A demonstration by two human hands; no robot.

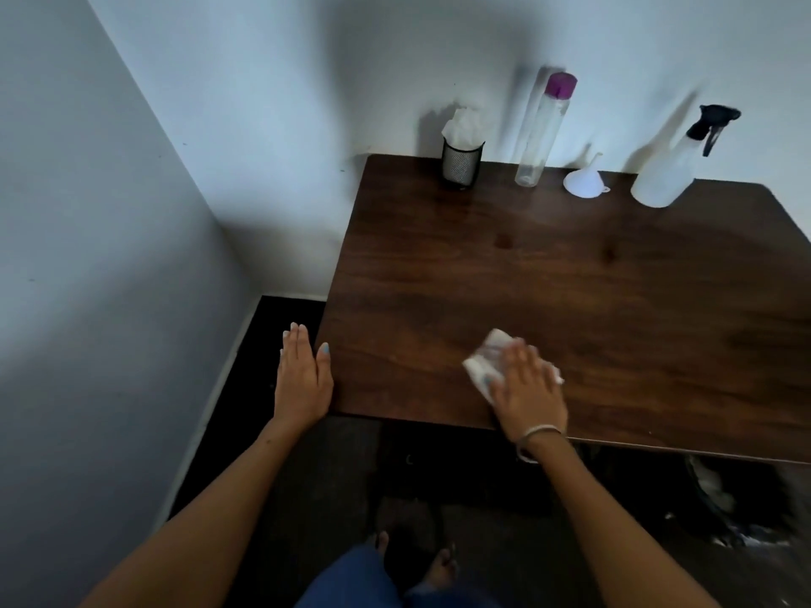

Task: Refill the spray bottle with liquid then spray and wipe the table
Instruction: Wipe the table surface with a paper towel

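**Bare arms, painted nails, a thin bangle**

Both forearms are bare, with no sleeves in view. The left hand [303,383], left of centre, has pale blue polish on its nails. The right hand [529,388], right of centre, wears a thin light bangle [540,432] at the wrist. Blue trousers [351,581] and bare feet [441,566] show at the bottom centre

One dark wooden table [570,300] carries five things: one spray bottle [671,168] far right, one white funnel [583,179], one clear bottle [542,129] with a purple cap, one mesh cup [461,162] of tissues, and one white wipe [482,362] near. Two hands are in view.
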